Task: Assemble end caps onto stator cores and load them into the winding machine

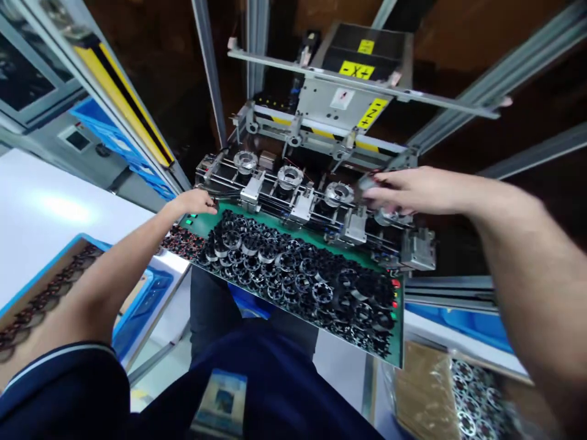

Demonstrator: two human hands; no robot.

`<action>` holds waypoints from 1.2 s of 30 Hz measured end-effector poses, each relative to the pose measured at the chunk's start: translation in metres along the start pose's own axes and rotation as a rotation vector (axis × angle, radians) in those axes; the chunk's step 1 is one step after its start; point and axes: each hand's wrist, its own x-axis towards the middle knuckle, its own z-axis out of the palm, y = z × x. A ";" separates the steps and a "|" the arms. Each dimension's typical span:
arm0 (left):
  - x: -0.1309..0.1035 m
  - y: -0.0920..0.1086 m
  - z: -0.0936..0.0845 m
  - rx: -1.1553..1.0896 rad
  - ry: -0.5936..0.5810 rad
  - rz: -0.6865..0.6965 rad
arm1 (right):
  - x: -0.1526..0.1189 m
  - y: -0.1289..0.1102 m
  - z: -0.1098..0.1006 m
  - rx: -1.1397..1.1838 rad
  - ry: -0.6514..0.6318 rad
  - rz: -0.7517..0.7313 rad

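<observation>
My right hand (pixel 389 190) reaches over the right end of the machine's row of round metal fixtures (pixel 339 193). Its fingers are bent around a blurred grey part above the rightmost fixture. At the row's left end, my left hand (pixel 198 203) is closed over the green panel (pixel 197 225), with something small and dark at its fingertips that I cannot make out. Many black ring-shaped parts (pixel 284 263) are piled on the panel between me and the fixtures. Small reddish-black pieces (pixel 183 242) lie at the panel's left end.
Metal posts and a yellow-black bar (pixel 123 98) rise at the left. A crossbar (pixel 367 82) spans above the fixtures. A blue-edged tray (pixel 50 275) of parts lies at left. At lower right, a cardboard box (pixel 424 385) stands beside more metal rings (pixel 472 391).
</observation>
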 end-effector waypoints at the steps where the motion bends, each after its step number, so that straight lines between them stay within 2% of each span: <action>1: -0.004 -0.004 0.018 0.014 -0.034 -0.026 | 0.003 -0.030 0.003 -0.056 -0.009 -0.128; 4: -0.015 -0.016 0.059 0.048 -0.102 -0.099 | 0.020 -0.132 0.021 -0.276 0.014 -0.569; 6: -0.026 -0.026 0.076 0.045 -0.114 -0.123 | 0.040 -0.202 0.041 -0.370 -0.013 -0.769; 8: -0.039 -0.036 0.087 0.025 -0.105 -0.132 | 0.065 -0.265 0.066 -0.432 -0.037 -0.826; 10: -0.054 -0.043 0.095 -0.003 -0.075 -0.144 | 0.093 -0.319 0.096 -0.470 -0.053 -0.806; 12: -0.067 -0.047 0.102 -0.041 -0.032 -0.166 | 0.120 -0.362 0.128 -0.505 -0.066 -0.759; 14: -0.081 -0.047 0.109 -0.086 0.020 -0.190 | 0.143 -0.392 0.159 -0.538 -0.088 -0.696; 18: -0.117 -0.035 0.117 -0.191 0.160 -0.226 | 0.164 -0.420 0.207 -0.557 -0.206 -0.652; 21: -0.158 -0.013 0.120 -0.292 0.326 -0.241 | 0.162 -0.421 0.225 -0.487 -0.305 -0.748; 23: -0.189 0.005 0.124 -0.458 0.537 -0.220 | 0.156 -0.413 0.226 -0.402 -0.317 -0.825; 25: -0.218 0.023 0.132 -0.673 0.740 -0.197 | 0.146 -0.396 0.214 -0.307 -0.280 -0.887; 27: -0.242 0.038 0.145 -0.842 0.835 -0.213 | 0.129 -0.367 0.191 -0.206 -0.206 -0.939; 29: -0.260 0.049 0.161 -0.930 0.861 -0.271 | 0.100 -0.322 0.161 -0.103 -0.103 -0.968; 32: -0.276 0.062 0.188 -0.977 0.882 -0.339 | 0.032 -0.231 0.128 0.224 0.167 -0.917; 34: -0.280 0.069 0.201 -0.988 0.875 -0.343 | -0.023 -0.165 0.128 0.525 0.395 -0.757; 36: -0.279 0.079 0.206 -0.985 0.856 -0.319 | -0.072 -0.106 0.149 0.717 0.606 -0.529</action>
